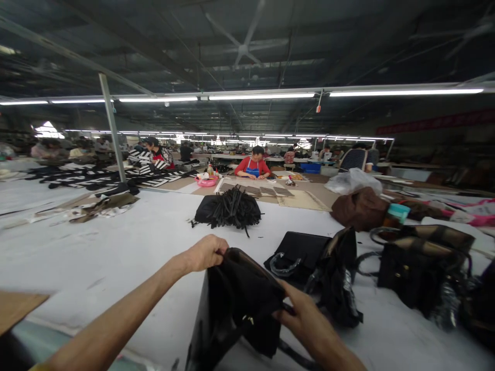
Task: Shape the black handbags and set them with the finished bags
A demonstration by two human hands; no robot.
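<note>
A black handbag (247, 288) with a small gold-coloured metal piece on its front is held up at the near side of the white table. My left hand (211, 252) pinches its upper left corner, fingers closed on the edge. On the bag's right side, my right hand (299, 314) is closed around the edge, its fingertips partly hidden behind the black material. A dark strap hangs below the bag. Just to the right, another black handbag (338, 283) stands on the table, beside a flat black bag (299, 252) with a plastic-wrapped handle.
Further right stand more black handbags (417, 273), near a brown cloth bag (359, 208) and a jar with a turquoise lid (398, 211). A heap of black strips (235, 208) lies ahead. Across the table sits a person in red (253, 166). A metal post (112, 129) rises at left.
</note>
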